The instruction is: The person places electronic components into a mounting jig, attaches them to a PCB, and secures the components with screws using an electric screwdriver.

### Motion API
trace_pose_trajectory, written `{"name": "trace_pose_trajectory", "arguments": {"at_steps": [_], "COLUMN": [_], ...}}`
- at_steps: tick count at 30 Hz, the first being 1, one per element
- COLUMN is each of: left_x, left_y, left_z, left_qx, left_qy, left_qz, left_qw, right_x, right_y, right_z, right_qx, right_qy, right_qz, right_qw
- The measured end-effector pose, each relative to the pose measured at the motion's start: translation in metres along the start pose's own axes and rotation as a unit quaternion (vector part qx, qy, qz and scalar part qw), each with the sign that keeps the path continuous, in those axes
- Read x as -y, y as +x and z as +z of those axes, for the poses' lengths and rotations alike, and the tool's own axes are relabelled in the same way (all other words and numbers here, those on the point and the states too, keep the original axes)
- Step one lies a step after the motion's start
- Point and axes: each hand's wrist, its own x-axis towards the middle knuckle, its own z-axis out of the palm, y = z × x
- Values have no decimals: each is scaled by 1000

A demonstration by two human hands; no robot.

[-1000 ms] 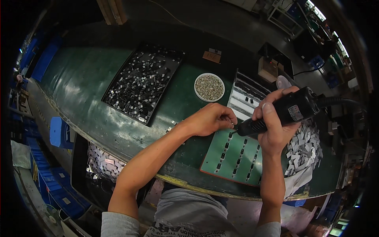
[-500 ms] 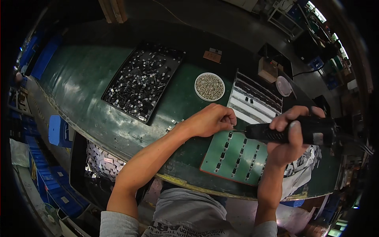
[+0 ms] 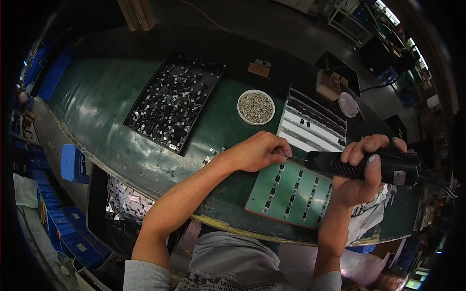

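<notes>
Black screwdriver aims its barely visible bit at the left hand.

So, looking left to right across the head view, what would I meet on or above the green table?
Black tray of small parts, white bowl of tiny metal pieces, black power tool in the right hand.

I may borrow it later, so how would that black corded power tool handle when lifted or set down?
The black power tool is probably stiff and fairly weighty, since it looks thick in the right hand. Its cord, trailing off the back, may tug as it moves. Laid down, being rounded, it might roll.
</notes>
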Motion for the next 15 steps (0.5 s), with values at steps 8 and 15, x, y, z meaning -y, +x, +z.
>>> {"name": "trace_pose_trajectory", "arguments": {"at_steps": [8, 15], "left_x": [10, 6], "left_y": [-1, 1], "left_z": [1, 0], "left_qx": [-8, -18], "left_qy": [-21, -73], "left_qz": [44, -13], "left_qw": [999, 997], "right_x": [5, 8], "right_y": [-1, -14], "right_z": [7, 19], "right_qx": [-10, 0], "right_qy": [-21, -12], "right_qz": [24, 125], "right_qw": [999, 992]}}
